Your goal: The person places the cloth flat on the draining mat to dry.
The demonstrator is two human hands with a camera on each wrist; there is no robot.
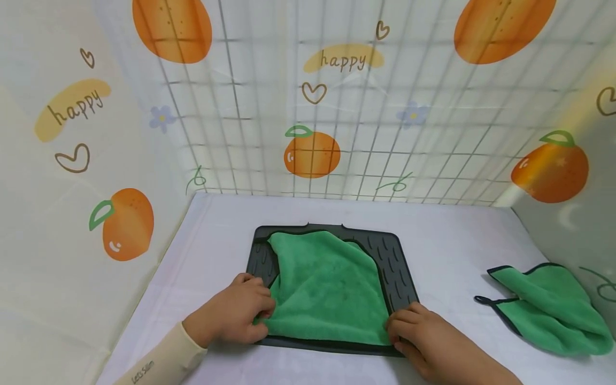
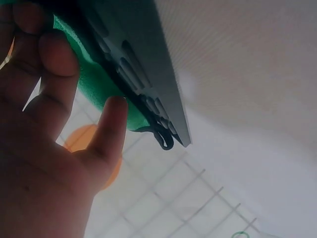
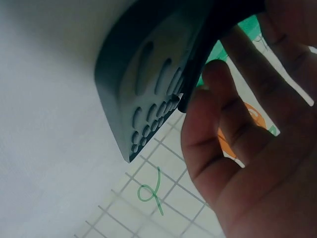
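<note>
A green cloth point(image 1: 332, 289) with dark edging lies spread over a dark grey ridged mat point(image 1: 397, 267), whose upper and right parts show around it. My left hand point(image 1: 243, 310) pinches the cloth at its near left corner. At the near right corner my right hand point(image 1: 418, 334) grips the cloth's edge between curled fingers and thumb. A dark hanging loop point(image 2: 164, 139) sticks out from the cloth in the left wrist view. From the right wrist, the mat's raised ridges point(image 3: 161, 74) show beside the fingers. Both thumb tips are partly hidden.
A second green cloth point(image 1: 553, 315) with dark edging and a loop lies loosely folded on the white table point(image 1: 212, 235) at the right. White sheeting printed with oranges point(image 1: 313, 155) stands at the back and both sides, with a wire grid behind it.
</note>
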